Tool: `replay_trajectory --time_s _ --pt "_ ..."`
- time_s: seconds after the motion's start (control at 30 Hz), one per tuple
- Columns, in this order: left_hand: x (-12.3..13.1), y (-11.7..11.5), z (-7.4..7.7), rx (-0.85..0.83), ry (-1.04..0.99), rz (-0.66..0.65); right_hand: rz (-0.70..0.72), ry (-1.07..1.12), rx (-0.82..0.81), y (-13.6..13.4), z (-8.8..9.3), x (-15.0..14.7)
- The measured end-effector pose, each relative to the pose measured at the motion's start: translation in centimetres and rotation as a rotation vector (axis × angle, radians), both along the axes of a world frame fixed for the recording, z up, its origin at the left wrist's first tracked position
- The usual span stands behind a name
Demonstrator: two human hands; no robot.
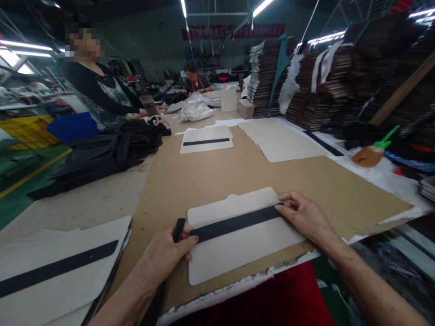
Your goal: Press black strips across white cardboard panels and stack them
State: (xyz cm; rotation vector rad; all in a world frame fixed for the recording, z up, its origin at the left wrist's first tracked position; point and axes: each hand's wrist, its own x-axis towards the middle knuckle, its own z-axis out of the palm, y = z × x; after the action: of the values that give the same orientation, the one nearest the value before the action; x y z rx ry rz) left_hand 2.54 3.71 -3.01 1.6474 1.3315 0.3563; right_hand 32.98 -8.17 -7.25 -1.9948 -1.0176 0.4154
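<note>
A pale cardboard panel [244, 251] with rounded corners lies before me, with a small tab on its far edge. Across its middle runs a flat black strip [234, 222]. My left hand [165, 251] has thumb and fingers closed on the strip's left end at the panel's edge. A further length of black band [178, 230] sticks up between those fingers, and more dark band hangs under the left wrist; whether it joins the strip is hidden. At the panel's right edge, my right hand [302, 215] pinches the strip's other end between thumb and fingertips.
Stacked panels with a black strip [61, 267] lie at left; another such panel [206, 139] lies farther off. Plain sheets [282, 140] and an orange bottle with green nozzle [369, 155] are at right. Black fabric [112, 149] is piled near a standing person [102, 90].
</note>
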Motion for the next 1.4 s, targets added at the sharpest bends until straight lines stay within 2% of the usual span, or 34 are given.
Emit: replay_trajectory --time_s 0.27,0.4,0.67,0.83,0.93,1.1,1.23,1.4 --pt "-0.3 0.7 -0.7 0.053 0.008 -0.085 -0.021 -0.033 -0.012 0.1 -0.4 0.0" --pt "-0.2 0.6 -0.8 0.051 0.016 -0.066 -0.022 -0.072 -0.031 0.2 -0.7 0.0" --pt "-0.1 0.6 -1.0 0.033 -0.011 -0.057 -0.023 -0.238 -0.091 0.0 -1.0 -0.1" --pt "-0.3 0.1 -1.2 0.027 -0.071 -0.051 0.034 -0.415 -0.024 -0.4 -1.5 0.0" --pt "-0.6 -0.2 -1.4 0.005 -0.118 -0.071 0.059 -0.447 -0.049 -0.6 -2.0 0.2" --pt "-1.1 -0.8 -0.8 -0.013 -0.135 -0.117 0.089 -0.48 -0.075 -0.6 -2.3 0.5" --pt "-1.2 -1.4 -0.1 0.034 -0.08 -0.166 0.079 -0.488 -0.084 -0.7 -2.1 0.4" --pt "-1.2 -1.7 0.1 0.112 -0.054 -0.213 0.077 -0.446 -0.145 -0.8 -2.5 0.9"
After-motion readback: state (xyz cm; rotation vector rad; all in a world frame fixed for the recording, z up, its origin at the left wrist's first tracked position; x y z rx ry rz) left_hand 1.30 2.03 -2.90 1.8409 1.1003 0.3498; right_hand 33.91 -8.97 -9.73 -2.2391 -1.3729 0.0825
